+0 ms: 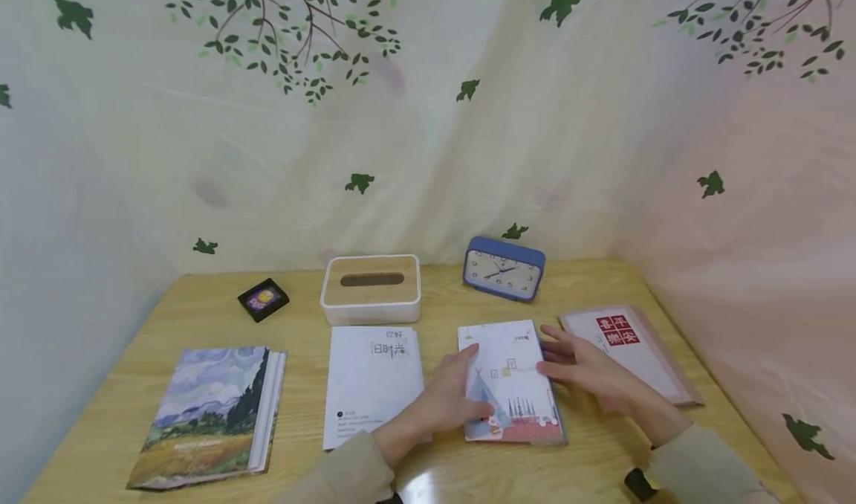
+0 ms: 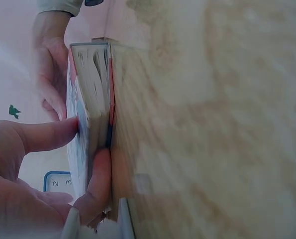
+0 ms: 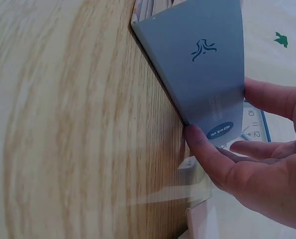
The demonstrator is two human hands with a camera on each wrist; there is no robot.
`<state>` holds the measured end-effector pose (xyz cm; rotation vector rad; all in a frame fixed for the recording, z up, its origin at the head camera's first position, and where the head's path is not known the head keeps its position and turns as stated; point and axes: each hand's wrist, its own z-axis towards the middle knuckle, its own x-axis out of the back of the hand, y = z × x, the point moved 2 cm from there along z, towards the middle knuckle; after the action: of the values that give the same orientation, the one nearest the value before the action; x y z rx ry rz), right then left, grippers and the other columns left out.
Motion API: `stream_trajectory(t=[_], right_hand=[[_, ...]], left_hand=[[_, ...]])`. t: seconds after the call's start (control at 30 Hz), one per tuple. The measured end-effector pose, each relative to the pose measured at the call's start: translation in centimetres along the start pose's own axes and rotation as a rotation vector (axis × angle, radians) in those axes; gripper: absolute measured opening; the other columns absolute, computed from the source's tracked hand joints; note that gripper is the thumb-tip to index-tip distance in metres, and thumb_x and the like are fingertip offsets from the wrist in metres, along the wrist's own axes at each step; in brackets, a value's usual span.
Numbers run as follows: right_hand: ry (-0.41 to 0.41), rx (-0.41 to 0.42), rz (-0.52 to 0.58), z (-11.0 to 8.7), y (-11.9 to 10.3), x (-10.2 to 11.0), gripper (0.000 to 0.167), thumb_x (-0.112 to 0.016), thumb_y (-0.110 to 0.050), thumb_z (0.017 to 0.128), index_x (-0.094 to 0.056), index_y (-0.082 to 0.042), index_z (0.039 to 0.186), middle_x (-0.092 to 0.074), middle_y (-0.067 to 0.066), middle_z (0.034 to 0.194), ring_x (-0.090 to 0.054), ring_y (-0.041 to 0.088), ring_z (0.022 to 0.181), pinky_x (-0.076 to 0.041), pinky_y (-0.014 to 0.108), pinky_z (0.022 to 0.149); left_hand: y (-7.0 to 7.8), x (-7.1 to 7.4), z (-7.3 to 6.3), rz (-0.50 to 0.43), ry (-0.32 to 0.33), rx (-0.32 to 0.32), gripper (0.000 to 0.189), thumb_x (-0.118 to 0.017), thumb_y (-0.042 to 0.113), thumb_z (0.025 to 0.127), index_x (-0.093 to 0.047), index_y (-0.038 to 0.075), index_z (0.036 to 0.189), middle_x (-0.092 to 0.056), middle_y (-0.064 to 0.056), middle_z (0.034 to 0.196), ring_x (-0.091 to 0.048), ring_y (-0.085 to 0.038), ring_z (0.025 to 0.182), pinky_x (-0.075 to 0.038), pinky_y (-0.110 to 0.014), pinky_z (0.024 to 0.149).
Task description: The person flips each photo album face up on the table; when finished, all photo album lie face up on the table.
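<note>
A thick white-covered book [image 1: 511, 348] with a drawn tent and a pink lower band lies in front of me. My left hand [image 1: 441, 396] grips its left side, the thumb [image 2: 50, 135] on the front cover and a finger [image 2: 99, 181] low against the page edges. On the other side my right hand [image 1: 591, 370] holds the blue-grey spine [image 3: 197, 64]. Its thumb [image 3: 272, 97] is at the upper edge and a fingertip [image 3: 195, 134] at the lower edge by the table. The back cover is hidden.
Left of it lie a white book [image 1: 368, 385] and a landscape-painting book [image 1: 207, 415]. A pale book with red characters [image 1: 642, 355] is at right. Behind stand a tissue box [image 1: 371, 311], a blue alarm clock [image 1: 504, 270] and a small black-framed picture [image 1: 263, 299]. Fabric surrounds the table [image 1: 301, 482].
</note>
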<state>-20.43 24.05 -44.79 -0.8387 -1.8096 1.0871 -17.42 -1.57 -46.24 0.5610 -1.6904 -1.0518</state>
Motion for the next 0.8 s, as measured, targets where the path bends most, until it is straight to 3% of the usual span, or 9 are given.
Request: stream_trajectory(t=[0.17,0.63,0.8], right_hand=[[0.021,-0.003,-0.003,0.12,0.31,0.01,0.087,-0.072,-0.024,0.096,-0.019,0.004,0.159,-0.034,0.032,0.155,-0.036,0.047,0.142,-0.033,0.054,0.114],[0.017,-0.059,0.138,0.32,0.83,0.07,0.090,-0.076,-0.019,0.093,-0.019,0.002,0.160,-0.034,0.031,0.155,-0.039,0.044,0.140,-0.043,0.044,0.109],[0.020,-0.069,0.137,0.57,0.53,0.35,0.090,-0.076,-0.021,0.093,-0.020,0.000,0.160,-0.034,0.029,0.156,-0.040,0.043,0.140,-0.045,0.042,0.108]], left_hand=[[0.45,-0.10,0.06,0.067,-0.007,0.019,0.096,-0.089,0.016,0.077,-0.035,0.006,0.156,-0.042,-0.024,0.150,-0.043,-0.038,0.136,-0.034,-0.054,0.114],[0.40,0.05,0.16,0.081,-0.048,0.031,0.093,-0.089,0.018,0.078,-0.038,0.010,0.156,-0.046,-0.025,0.142,-0.051,-0.036,0.125,-0.040,-0.053,0.110],[0.62,0.37,0.61,0.109,-0.061,0.019,0.092,-0.089,0.019,0.079,-0.039,0.010,0.155,-0.045,-0.024,0.142,-0.051,-0.034,0.125,-0.041,-0.051,0.109]])
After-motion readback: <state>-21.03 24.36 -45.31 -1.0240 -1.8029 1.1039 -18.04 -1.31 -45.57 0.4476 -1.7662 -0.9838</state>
